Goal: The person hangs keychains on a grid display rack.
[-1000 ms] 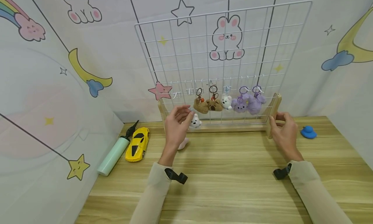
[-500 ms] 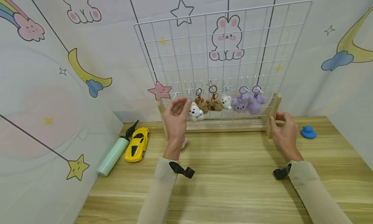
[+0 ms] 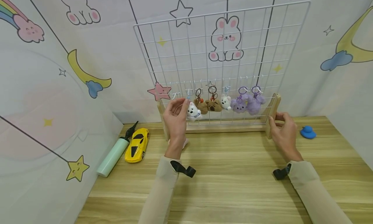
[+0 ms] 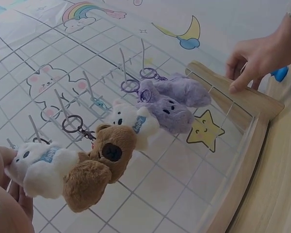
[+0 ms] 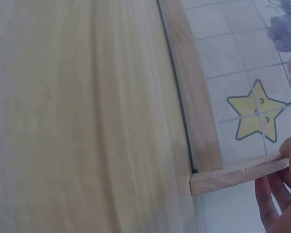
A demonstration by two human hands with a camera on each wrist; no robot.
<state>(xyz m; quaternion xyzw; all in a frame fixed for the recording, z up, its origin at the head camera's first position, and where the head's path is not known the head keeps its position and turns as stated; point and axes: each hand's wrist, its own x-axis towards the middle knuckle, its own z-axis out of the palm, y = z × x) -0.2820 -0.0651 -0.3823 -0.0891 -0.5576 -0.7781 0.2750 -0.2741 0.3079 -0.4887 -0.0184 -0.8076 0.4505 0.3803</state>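
Note:
My left hand [image 3: 176, 122] pinches the top of a white plush bear keychain [image 3: 194, 112] in front of the white wire grid rack [image 3: 205, 68]. A small hook [image 3: 188, 92] is just above its fingertips; whether the ring sits on it is hidden. Two brown plush keychains [image 4: 117, 150], another white bear keychain [image 3: 225, 102] and two purple plush keychains [image 4: 169, 109] hang on hooks to the right. My right hand [image 3: 283, 131] grips the rack's right wooden post [image 3: 273, 112], thumb on the near side. In the right wrist view, fingers [image 5: 276, 191] curl around that wooden post.
On the wooden table [image 3: 227, 172], a mint-green hand pump [image 3: 113, 157] and a yellow toy car [image 3: 137, 145] lie at the left. A blue hat-shaped object [image 3: 308, 132] sits at the right. Something pale pink [image 3: 185, 142] is partly hidden behind my left wrist. A patterned cloth [image 3: 122, 36] stands behind.
My left hand has raised the white bear keychain from low on the grid up to the hook row, then shifted slightly left. My right hand stays on the post.

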